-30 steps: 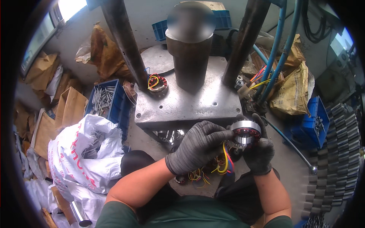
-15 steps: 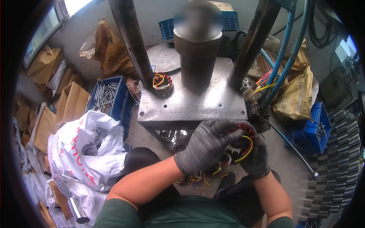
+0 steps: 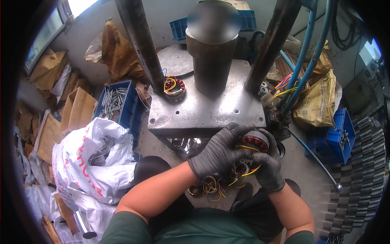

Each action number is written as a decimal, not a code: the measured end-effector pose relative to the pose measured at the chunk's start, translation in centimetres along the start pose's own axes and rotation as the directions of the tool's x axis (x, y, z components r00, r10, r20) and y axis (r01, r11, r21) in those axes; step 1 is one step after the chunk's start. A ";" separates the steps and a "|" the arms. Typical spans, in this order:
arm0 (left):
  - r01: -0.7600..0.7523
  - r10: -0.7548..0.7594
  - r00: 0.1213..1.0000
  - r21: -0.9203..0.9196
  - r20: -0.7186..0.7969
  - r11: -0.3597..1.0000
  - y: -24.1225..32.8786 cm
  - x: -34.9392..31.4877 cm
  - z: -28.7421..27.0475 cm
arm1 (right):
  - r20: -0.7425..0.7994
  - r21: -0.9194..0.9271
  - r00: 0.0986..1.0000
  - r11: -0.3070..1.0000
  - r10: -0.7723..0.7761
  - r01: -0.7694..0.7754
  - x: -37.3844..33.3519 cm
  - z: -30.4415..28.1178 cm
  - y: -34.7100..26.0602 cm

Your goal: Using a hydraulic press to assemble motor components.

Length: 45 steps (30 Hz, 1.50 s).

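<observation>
Both hands, in dark grey gloves, are gripping one wound ring [image 3: 256,141] between them. The left hand [image 3: 219,151] is grasping the left side, its fingers curling over the rim. The right hand [image 3: 270,167] is grasping the right side, its thumb resting at the near edge. The ring's red windings are showing toward the near side, and a yellow lead [image 3: 247,147] is crossing beneath them. The assembly is being held near the near right corner of a metal plate [image 3: 207,116].

On the plate, a thick column [image 3: 211,69] is standing upright at the far middle; its top is appearing blurred. Two dark posts [image 3: 140,44] are flanking the column. A second ring [image 3: 175,88] with coloured leads is lying on the plate beside the left post. More wired parts [image 3: 209,187] are lying lower down, to the near side of the hands; I am not making out their exact number.

To the left, a blue bin [image 3: 132,110] is holding metal rods, and a white sack [image 3: 77,179] is standing open nearer. To the right, a ball-ended lever [image 3: 315,156] is slanting toward stacked metal parts [image 3: 357,175].
</observation>
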State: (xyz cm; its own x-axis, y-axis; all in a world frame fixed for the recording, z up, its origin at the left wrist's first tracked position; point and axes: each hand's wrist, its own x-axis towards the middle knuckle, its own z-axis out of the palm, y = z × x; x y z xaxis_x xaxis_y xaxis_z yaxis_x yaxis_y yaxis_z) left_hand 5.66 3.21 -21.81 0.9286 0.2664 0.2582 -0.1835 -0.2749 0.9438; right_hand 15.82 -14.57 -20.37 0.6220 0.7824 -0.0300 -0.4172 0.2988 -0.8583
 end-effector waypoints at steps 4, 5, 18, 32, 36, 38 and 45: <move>0.029 -0.020 0.999 -0.232 0.043 0.972 -0.6 0.2 0.2 | 0.046 0.011 0.998 0.999 -0.040 0.039 -0.3 -0.4 0.1; 0.010 0.000 0.999 -0.241 0.039 0.971 -0.7 0.2 0.2 | 0.040 -0.017 0.999 0.999 -0.028 0.029 -0.4 -0.5 0.2; 0.154 -0.141 0.983 0.110 -0.115 0.982 -0.5 -0.7 1.0 | 0.121 -0.367 0.990 0.923 -0.077 0.117 -0.5 -0.2 1.9; -0.481 0.369 0.842 0.236 0.395 0.844 1.2 0.6 -1.7 | 0.128 0.321 0.897 0.838 0.424 -0.442 0.9 -2.2 -1.1; -0.434 0.318 0.861 0.247 0.397 0.866 3.9 1.0 -2.2 | 0.244 0.126 0.890 0.898 0.384 -0.422 1.5 -1.2 -2.9; -0.613 0.454 0.782 0.391 0.428 0.687 5.7 1.8 -3.7 | 0.321 0.080 0.871 0.906 0.371 -0.415 2.0 -1.1 -3.8; -0.462 0.627 0.774 0.759 0.093 0.459 13.4 10.8 -11.9 | 0.357 -0.072 0.885 0.954 0.297 -0.291 3.2 -2.6 -2.2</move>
State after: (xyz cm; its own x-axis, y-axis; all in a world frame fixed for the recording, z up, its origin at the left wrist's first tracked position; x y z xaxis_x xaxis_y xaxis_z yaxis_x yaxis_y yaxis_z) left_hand 9.41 13.38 -3.96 0.6335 -0.0518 0.7720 -0.2691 -0.9502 0.1571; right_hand 20.49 -14.15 -19.91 0.1900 0.9768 -0.0984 -0.5312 0.0180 -0.8470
